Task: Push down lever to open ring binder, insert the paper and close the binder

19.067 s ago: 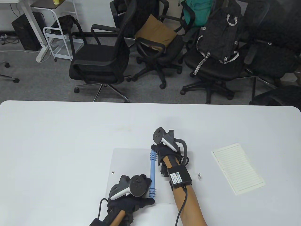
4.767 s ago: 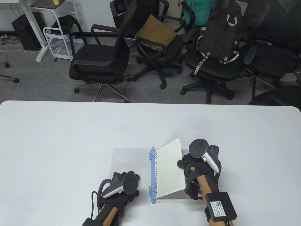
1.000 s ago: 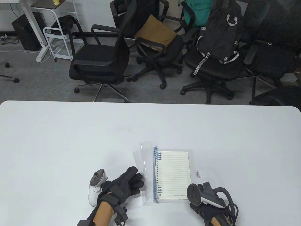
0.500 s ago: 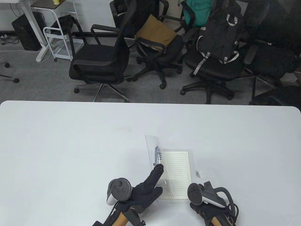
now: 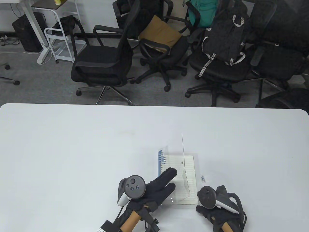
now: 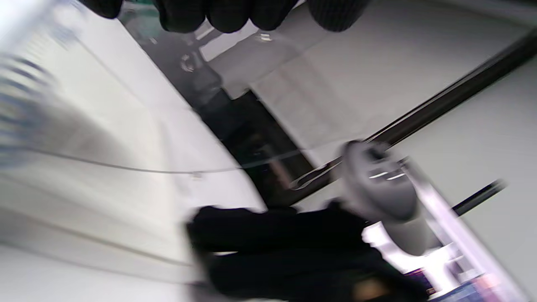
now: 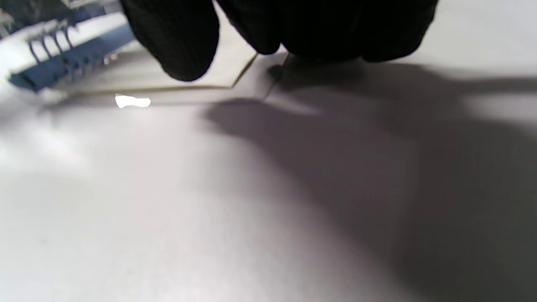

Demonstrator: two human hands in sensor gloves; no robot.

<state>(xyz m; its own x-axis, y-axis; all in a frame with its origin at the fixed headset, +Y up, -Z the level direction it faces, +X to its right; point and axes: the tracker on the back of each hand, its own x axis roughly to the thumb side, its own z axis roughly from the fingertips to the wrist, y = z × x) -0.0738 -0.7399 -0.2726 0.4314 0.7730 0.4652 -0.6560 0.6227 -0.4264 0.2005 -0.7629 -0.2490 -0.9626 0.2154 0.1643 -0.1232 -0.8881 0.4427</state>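
The ring binder lies near the table's front edge, its blue ring spine [image 5: 159,164] on the left and lined paper [image 5: 190,169] on the rings. Its clear front cover [image 5: 184,154] stands partly folded over the paper. My left hand [image 5: 169,177] reaches in from the left with straight fingers against that cover; in the blurred left wrist view those fingertips [image 6: 226,12] touch the clear cover [image 6: 268,54]. My right hand [image 5: 202,208] rests at the binder's near right corner, holding nothing. In the right wrist view its fingers [image 7: 277,25] hang beside the paper's corner [image 7: 188,75] and blue spine [image 7: 63,63].
A small metal clasp [image 5: 203,178] lies just right of the binder. The white table [image 5: 72,145] stretches wide to the left and back. Several black office chairs [image 5: 103,62] with bags stand past its far edge.
My left hand has swung the clear cover from the left side up and over toward the paper, moving right with it. My right hand has shifted slightly right and stays at the near corner.
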